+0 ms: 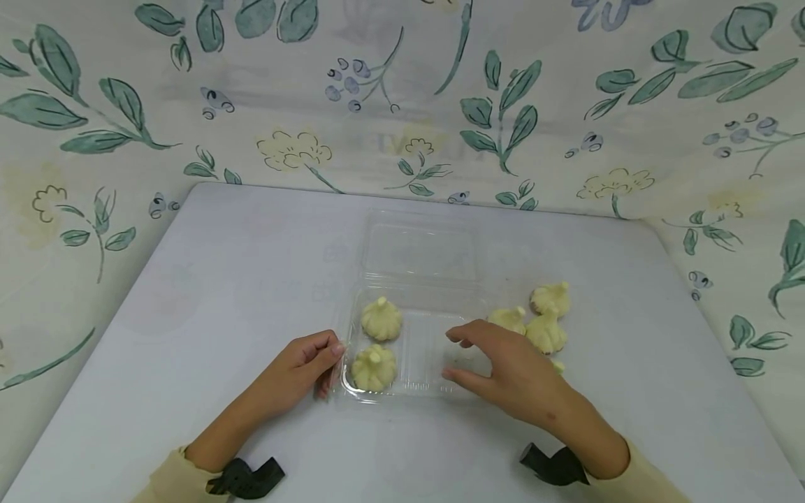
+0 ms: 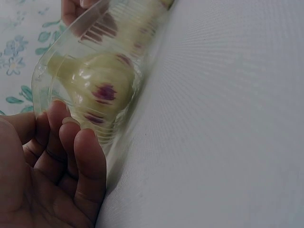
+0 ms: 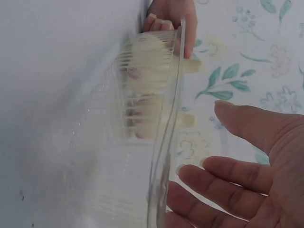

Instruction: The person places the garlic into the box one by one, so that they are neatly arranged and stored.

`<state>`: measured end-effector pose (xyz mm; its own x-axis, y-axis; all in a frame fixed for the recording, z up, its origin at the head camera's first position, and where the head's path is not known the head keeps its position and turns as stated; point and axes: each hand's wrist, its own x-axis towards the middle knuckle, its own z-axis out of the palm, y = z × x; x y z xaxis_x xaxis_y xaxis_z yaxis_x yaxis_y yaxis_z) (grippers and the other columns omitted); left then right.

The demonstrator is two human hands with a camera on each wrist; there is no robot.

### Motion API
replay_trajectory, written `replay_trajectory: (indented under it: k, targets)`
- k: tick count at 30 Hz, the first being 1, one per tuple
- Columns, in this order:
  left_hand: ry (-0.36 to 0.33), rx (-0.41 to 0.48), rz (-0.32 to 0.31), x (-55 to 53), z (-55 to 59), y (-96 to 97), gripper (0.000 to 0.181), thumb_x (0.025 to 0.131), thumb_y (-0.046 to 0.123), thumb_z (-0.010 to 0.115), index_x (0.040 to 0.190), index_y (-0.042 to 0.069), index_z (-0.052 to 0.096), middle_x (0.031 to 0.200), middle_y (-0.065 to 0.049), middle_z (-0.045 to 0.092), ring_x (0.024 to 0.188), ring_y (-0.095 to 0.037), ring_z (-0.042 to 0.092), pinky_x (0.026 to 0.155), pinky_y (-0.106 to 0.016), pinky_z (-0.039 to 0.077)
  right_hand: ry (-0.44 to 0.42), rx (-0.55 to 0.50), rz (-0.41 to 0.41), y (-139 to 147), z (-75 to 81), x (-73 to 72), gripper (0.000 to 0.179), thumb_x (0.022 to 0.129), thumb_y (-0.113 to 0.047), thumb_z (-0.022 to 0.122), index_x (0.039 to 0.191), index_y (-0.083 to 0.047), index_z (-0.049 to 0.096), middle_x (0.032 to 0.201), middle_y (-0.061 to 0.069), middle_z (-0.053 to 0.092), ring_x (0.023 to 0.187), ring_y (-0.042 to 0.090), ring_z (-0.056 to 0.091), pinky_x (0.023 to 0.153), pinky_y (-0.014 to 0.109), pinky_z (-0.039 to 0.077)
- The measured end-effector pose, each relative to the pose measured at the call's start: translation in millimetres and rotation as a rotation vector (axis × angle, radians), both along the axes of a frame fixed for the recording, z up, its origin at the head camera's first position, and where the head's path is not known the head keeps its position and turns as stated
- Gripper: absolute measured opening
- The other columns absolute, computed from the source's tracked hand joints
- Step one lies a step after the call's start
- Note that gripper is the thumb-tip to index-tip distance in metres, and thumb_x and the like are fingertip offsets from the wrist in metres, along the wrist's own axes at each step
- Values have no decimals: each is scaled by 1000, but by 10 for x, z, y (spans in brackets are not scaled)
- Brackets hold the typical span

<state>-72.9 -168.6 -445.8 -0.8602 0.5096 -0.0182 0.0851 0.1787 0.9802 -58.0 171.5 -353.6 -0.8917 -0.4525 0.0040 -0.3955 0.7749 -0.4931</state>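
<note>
An open clear plastic clamshell container (image 1: 423,356) lies on the table, its lid (image 1: 421,244) folded back away from me. Two pale garlic bulbs, the farther garlic bulb (image 1: 381,319) and the nearer garlic bulb (image 1: 374,368), sit in its left side. My left hand (image 1: 306,367) pinches the container's left rim between thumb and fingers. Purple marks show on a garlic bulb (image 2: 102,80) through the wall in the left wrist view. Over the container's right part hovers my right hand (image 1: 503,367), thumb and fingers apart, holding nothing.
Several more garlic bulbs (image 1: 547,332) lie on the white table (image 1: 251,258) to the right of the container, some partly hidden behind my right hand. A floral cloth (image 1: 377,140) hangs behind the table and along its sides.
</note>
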Motion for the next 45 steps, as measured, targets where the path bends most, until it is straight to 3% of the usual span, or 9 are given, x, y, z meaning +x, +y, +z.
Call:
replay_trajectory:
  k: [7, 14, 22, 29, 37, 45]
  targets:
    - [0, 5, -4, 1, -3, 2, 31, 113, 20, 49, 85, 7, 53, 67, -5, 56, 56, -20, 57, 52, -35, 55, 69, -4, -40, 162, 49, 76, 42, 90, -34, 85, 126, -15, 72, 124, -5, 71, 109, 17, 69, 89, 40, 60]
    - [-5, 6, -4, -1, 2, 3, 31, 113, 20, 49, 86, 6, 53, 68, -6, 56, 57, -20, 57, 52, -35, 56, 58, -18, -104, 338, 71, 134, 43, 89, -27, 87, 127, -15, 70, 124, -5, 70, 105, 18, 70, 86, 42, 60]
    - [7, 8, -6, -10, 2, -11, 30, 114, 19, 48, 87, 6, 55, 68, -6, 57, 57, -20, 56, 52, -34, 55, 117, -49, -101, 516, 46, 159, 40, 88, -23, 87, 124, -14, 71, 123, -4, 71, 114, 19, 68, 90, 46, 59]
    - [3, 20, -9, -8, -8, 3, 30, 113, 17, 48, 87, 6, 54, 68, -5, 57, 56, -20, 56, 51, -34, 55, 62, 21, -185, 653, 56, 206, 45, 90, -28, 86, 128, -11, 70, 125, 1, 71, 111, 25, 69, 88, 49, 60]
    - [0, 24, -14, -6, -5, 9, 30, 114, 18, 48, 87, 5, 54, 68, -6, 57, 56, -20, 55, 51, -34, 54, 96, 37, -213, 806, 30, 231, 45, 89, -27, 87, 127, -10, 69, 119, 3, 72, 108, 27, 70, 87, 52, 59]
    - [0, 17, -8, -7, -2, 12, 30, 114, 17, 48, 87, 5, 54, 67, -5, 57, 56, -20, 56, 52, -34, 55, -5, 82, -283, 903, 20, 267, 49, 90, -31, 85, 130, -10, 68, 121, 5, 72, 110, 31, 67, 89, 57, 57]
